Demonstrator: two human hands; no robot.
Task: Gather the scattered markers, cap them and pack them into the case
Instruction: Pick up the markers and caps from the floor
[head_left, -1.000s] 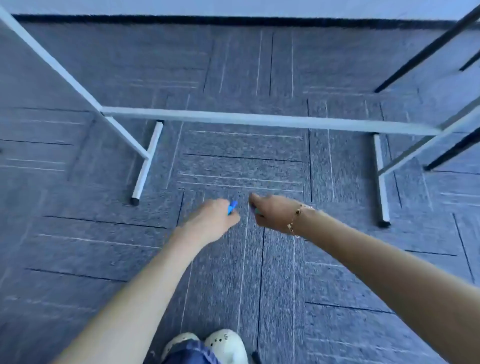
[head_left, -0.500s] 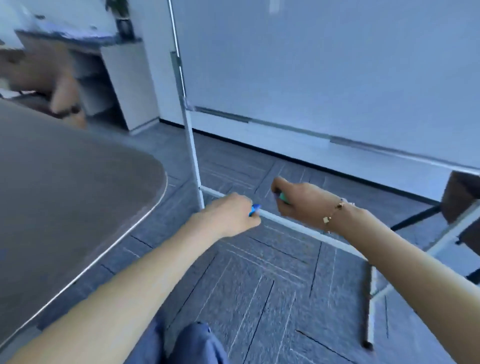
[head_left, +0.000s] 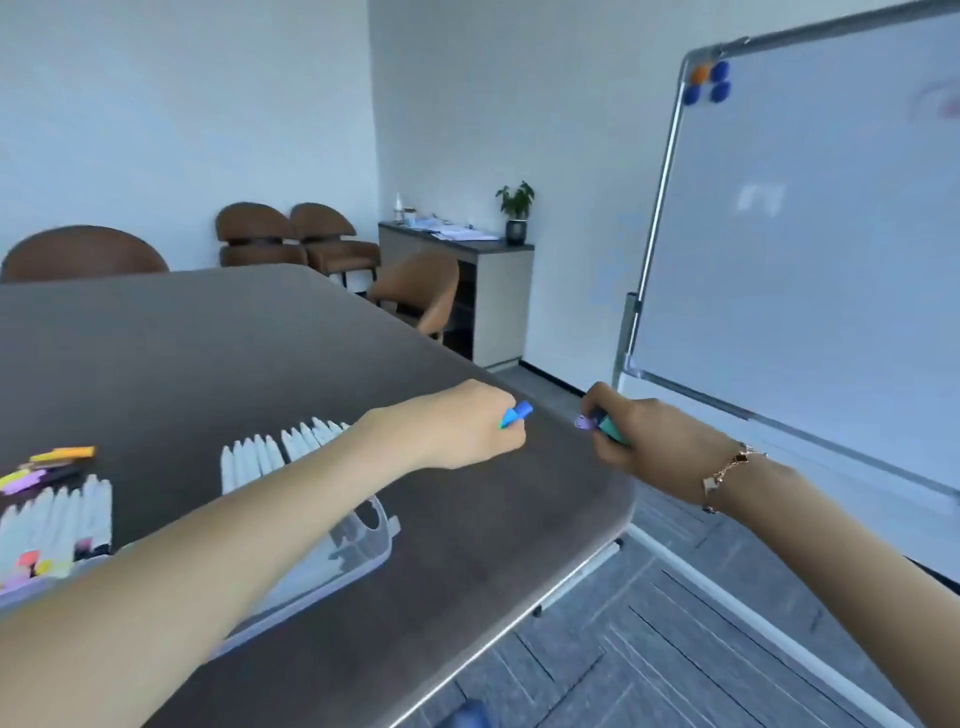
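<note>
The left hand (head_left: 462, 423) has its grip curled round a small blue marker cap (head_left: 517, 414); the right hand (head_left: 644, 441), at three o'clock, pinches a teal-and-lilac marker piece (head_left: 602, 425). Both hover over the dark grey worktop (head_left: 270, 353), likely bound for the clear plastic case (head_left: 358, 535) (seven o'clock, partly hidden).

My left hand (head_left: 462, 423) has a blue marker (head_left: 518, 414); my right hand (head_left: 644, 441) has a teal marker (head_left: 610, 429) with a lilac end. Desk (head_left: 260, 338) is dark grey-brown with a pale edge. White markers (head_left: 283, 449) in rows — the case (head_left: 358, 545) is clear with a lilac rim. Loose markers (head_left: 47, 467) at far left: yellow, orange, lilac. Floor (head_left: 675, 649) is grey carpet with thin line patterns. Whiteboard (head_left: 805, 234) is white — blue and orange magnets (head_left: 707, 83). Chairs (head_left: 291, 239) brown.
</note>
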